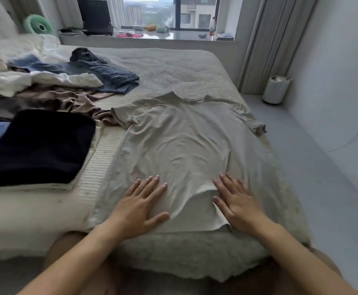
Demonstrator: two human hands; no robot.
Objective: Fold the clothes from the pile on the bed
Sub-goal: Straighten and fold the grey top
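Head view: beige T-shirt (182, 145) spread flat on bed (173, 67), collar away
Left hand (138, 204): fingers straight, spread, pressing hem
Right hand (238, 204): fingers straight, flat on hem
Handling: likely light, limp, creasing; pinch at shoulder and hem
Pile (52, 81): unfolded, left

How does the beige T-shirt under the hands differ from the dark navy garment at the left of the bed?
The beige T-shirt lies spread flat and unfolded, sleeves out; the dark navy garment is already folded into a rectangle. The left hand and right hand press flat on the T-shirt; nothing touches the navy garment. Both lie on the bed.
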